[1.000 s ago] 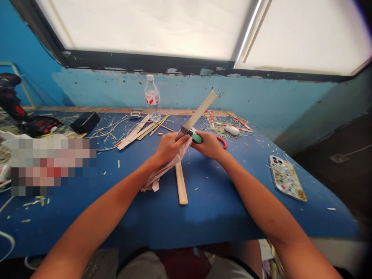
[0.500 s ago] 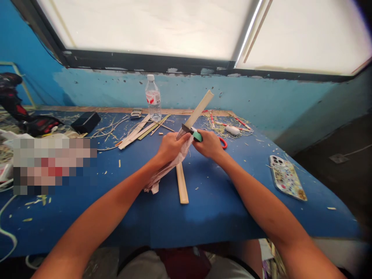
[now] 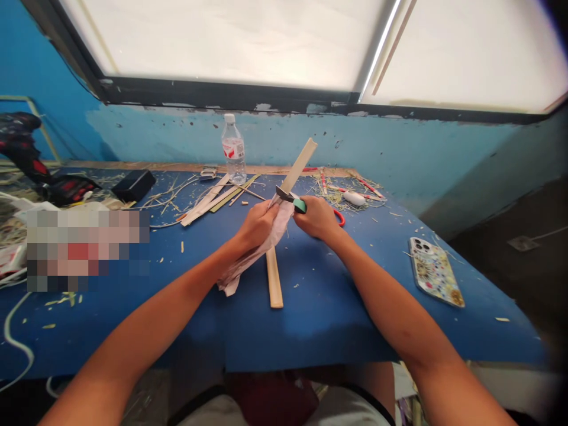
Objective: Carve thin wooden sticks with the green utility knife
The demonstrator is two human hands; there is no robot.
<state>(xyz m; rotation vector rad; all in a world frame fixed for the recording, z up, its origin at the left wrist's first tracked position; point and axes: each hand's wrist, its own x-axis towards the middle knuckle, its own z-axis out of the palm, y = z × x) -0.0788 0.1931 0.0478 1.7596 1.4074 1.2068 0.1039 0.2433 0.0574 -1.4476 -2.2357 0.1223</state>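
My left hand is closed around a pale bamboo strip, with a crumpled whitish tissue or cloth wrapped at the grip and trailing down toward the wrist. The strip slants up and away to the right. In my closed right hand is a knife with a green handle and a dark blade. That blade lies across the strip just above my left hand. Below the hands another length of bamboo points toward me; its upper end is hidden by the tissue.
A water bottle stands at the back beside loose bamboo strips. A red ring handle shows behind my right hand. To the right lies a patterned phone. A power drill and black box are at left.
The bamboo strip and knife have shifted slightly left, with the blade still across the strip. Both hands keep their grip. The whole view has moved a little.
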